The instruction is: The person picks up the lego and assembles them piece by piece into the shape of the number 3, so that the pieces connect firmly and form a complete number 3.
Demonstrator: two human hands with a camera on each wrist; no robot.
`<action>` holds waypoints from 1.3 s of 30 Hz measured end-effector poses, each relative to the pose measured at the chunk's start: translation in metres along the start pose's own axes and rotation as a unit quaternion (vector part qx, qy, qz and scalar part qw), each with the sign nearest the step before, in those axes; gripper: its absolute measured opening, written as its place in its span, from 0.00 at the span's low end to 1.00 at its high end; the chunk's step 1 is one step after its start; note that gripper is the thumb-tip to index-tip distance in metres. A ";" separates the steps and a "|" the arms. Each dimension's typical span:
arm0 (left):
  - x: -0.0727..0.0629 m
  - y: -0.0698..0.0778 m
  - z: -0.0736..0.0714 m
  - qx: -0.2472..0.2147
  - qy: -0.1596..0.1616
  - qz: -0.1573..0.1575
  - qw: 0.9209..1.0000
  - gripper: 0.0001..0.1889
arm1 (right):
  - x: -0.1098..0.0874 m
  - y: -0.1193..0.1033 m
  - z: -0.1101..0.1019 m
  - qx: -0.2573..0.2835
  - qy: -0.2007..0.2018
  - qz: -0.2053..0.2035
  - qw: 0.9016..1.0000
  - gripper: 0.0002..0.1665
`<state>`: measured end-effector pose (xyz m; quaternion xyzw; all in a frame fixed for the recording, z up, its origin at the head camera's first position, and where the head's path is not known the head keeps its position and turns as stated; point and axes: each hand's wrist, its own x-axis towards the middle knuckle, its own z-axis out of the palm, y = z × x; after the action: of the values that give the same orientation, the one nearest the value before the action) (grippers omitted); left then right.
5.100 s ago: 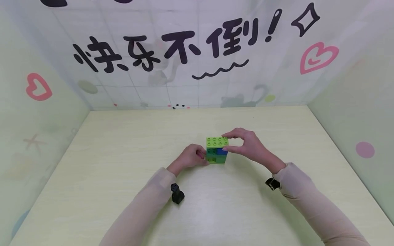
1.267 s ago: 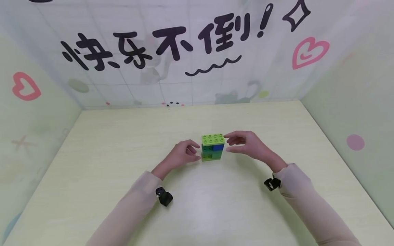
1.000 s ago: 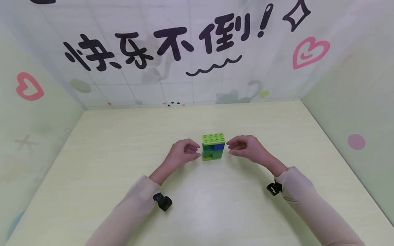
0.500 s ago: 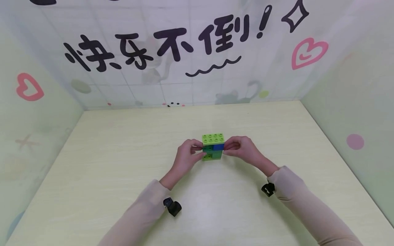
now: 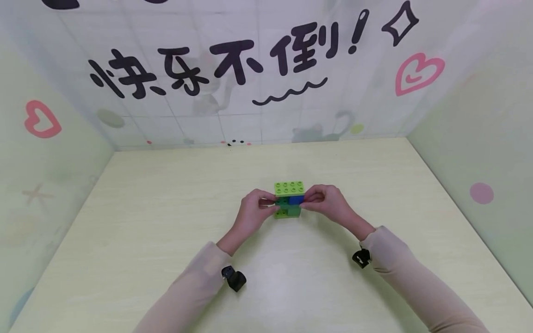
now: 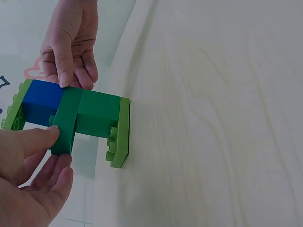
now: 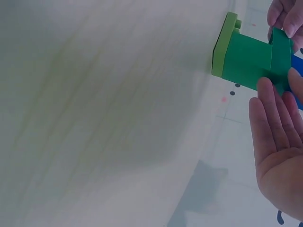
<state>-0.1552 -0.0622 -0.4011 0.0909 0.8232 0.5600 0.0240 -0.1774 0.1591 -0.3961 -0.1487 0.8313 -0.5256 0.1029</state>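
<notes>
A stack of toy building bricks stands upright on the table, seen in all views. A lime-green plate (image 5: 289, 188) with studs tops it. Below sit a blue brick (image 6: 42, 100), a dark green flat brick (image 6: 69, 113), a green brick (image 6: 99, 112) and a second lime-green plate (image 6: 123, 132) at the bottom. My left hand (image 5: 251, 209) pinches the left end of the dark green flat brick between thumb and fingers. From the other side my right hand (image 5: 327, 201) pinches that same brick's right end, thumb in front. Its fingertips are partly hidden in the head view.
The pale wooden table (image 5: 166, 194) spreads around the stack. Behind it rises a white back wall (image 5: 233, 101) with black lettering, and printed side walls flank it. A dark wrist camera (image 5: 234, 278) hangs at the left sleeve, another (image 5: 361, 258) at the right.
Earlier the right hand was at the top plate; then both hands were off the stack at its sides. They have since closed in and pinched the dark green flat brick. The stack stays put.
</notes>
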 end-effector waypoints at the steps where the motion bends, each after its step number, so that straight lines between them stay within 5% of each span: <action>1: 0.001 0.000 0.000 -0.001 -0.002 0.001 1.000 0.12 | 0.000 0.000 0.000 -0.001 0.000 -0.001 1.000 0.12; 39: 0.039 -0.007 -0.005 -0.025 0.012 -0.048 0.998 0.13 | 0.034 0.000 -0.005 0.009 0.023 0.051 0.998 0.14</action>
<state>-0.1951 -0.0624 -0.4038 0.0445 0.8126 0.5795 0.0433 -0.2114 0.1516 -0.3945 -0.0931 0.8354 -0.5299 0.1123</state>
